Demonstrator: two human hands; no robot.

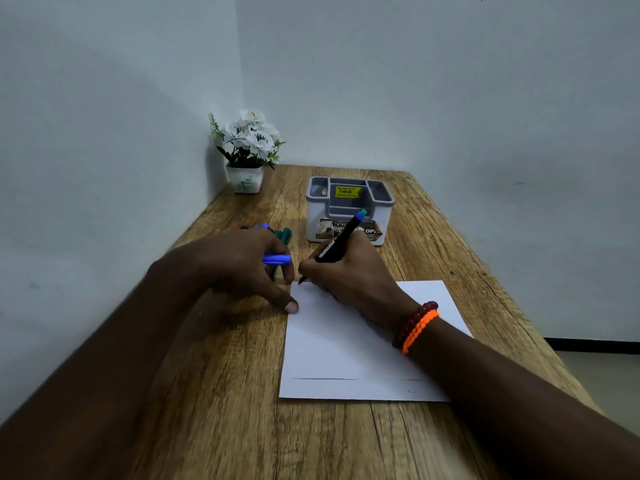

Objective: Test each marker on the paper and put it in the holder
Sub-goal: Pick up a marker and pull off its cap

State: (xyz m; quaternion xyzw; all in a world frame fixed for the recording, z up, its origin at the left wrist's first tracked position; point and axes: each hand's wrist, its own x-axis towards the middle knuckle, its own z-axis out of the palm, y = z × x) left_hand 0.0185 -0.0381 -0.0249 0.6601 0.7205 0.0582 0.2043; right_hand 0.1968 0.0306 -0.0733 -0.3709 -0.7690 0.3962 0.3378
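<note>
Marker (341,241), slim black barrel, is pinched in right hand (349,275), tip at smooth white paper (346,341); left hand (239,265) grips a blue cap (277,259), thumb on the sheet's edge; grey plastic holder (349,206) sits behind

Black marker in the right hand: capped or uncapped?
Uncapped. The black marker shows its bare tip at the paper's far left corner, gripped by the right hand.

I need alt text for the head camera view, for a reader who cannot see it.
A right hand holds a black marker with its tip at the far left corner of a white paper on a wooden table. The left hand grips a blue cap; a grey holder stands behind.
</note>
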